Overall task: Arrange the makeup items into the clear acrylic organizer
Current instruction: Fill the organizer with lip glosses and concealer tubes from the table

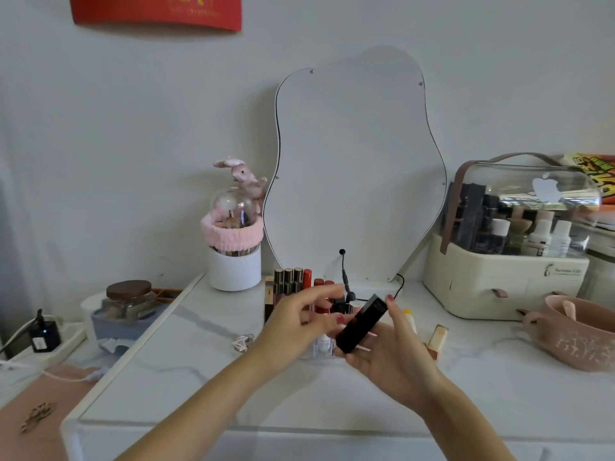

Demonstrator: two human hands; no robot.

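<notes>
Right hand pinches black lipstick just above organizer; left hand, fingers loosely curled, holds nothing. Approx. half done: several lipsticks slotted, two tubes left on table.

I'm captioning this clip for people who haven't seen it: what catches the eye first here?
The two hands at centre: the right hand holds a black lipstick tube tilted above the clear acrylic organizer, with the left hand beside it. Behind them a wavy-edged mirror leans against the wall. On the right sits a cream cosmetics case with a clear domed lid.
</notes>
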